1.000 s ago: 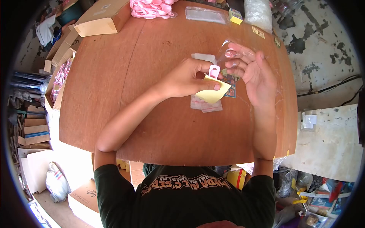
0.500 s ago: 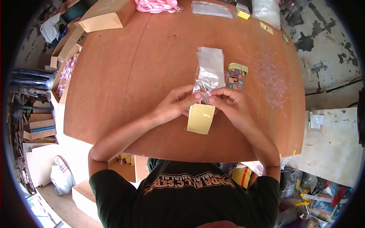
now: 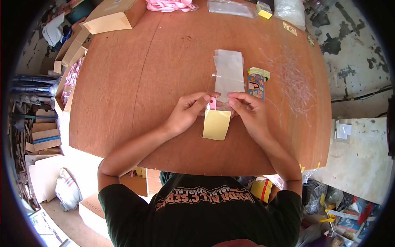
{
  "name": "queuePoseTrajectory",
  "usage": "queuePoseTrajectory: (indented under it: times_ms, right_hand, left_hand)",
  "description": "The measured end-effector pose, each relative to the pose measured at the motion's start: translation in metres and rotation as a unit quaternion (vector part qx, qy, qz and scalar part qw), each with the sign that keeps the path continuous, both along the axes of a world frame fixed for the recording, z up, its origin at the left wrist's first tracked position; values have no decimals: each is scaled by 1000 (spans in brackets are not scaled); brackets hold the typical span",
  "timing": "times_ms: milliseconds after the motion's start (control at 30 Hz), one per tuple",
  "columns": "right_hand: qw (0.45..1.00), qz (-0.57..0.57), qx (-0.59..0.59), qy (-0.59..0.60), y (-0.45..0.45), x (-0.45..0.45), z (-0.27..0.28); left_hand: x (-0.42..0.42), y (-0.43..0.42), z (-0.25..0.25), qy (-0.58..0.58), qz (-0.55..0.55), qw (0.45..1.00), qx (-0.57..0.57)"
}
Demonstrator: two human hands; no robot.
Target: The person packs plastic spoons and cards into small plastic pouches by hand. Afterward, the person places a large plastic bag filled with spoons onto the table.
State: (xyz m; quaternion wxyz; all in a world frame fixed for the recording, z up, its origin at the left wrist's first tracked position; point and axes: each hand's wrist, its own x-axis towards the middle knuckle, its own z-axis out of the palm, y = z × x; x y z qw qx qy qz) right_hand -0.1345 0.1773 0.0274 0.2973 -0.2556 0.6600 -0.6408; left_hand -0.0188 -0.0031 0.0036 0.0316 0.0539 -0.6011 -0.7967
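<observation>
My left hand (image 3: 190, 112) pinches one side of a small clear plastic bag (image 3: 222, 106), and my right hand (image 3: 249, 110) pinches the other side. A pink piece (image 3: 212, 103) with a small dark dot shows between the hands, close to the left fingertips. Below the bag hangs a plain pale-yellow card (image 3: 217, 125); whether it sits inside or behind the plastic I cannot tell. Just beyond my fingers lies a stack of clear plastic bags (image 3: 229, 72). Blue printed cards (image 3: 256, 84) lie to its right, close to my right hand.
A heap of thin clear strips (image 3: 294, 86) lies on the right of the brown table (image 3: 111, 94). Along the far edge are a cardboard box (image 3: 113, 17), pink straps (image 3: 170, 4), flat plastic sleeves (image 3: 230, 8) and a yellow-sided card stack (image 3: 264, 10). Another box with pink items (image 3: 72, 80) stands left.
My hands have moved slightly apart, and the shiny plastic that stood over the stack has come down between them. The pink piece now shows. The yellow card has shifted slightly up.
</observation>
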Motion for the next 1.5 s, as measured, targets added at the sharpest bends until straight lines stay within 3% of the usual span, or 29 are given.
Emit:
queuePoseTrajectory:
  times_ms: [700, 1067, 1500]
  right_hand:
    - [998, 24, -53, 36, 5, -12, -12]
    - [984, 61, -74, 152, 6, -17, -13]
    - [978, 69, -49, 192, 7, -12, -6]
  left_hand:
    - [-5, -10, -5, 5, 35, 999, 2]
    - [-3, -13, -8, 7, 29, 1000, -1]
    - [-1, -15, -6, 7, 21, 1000, -1]
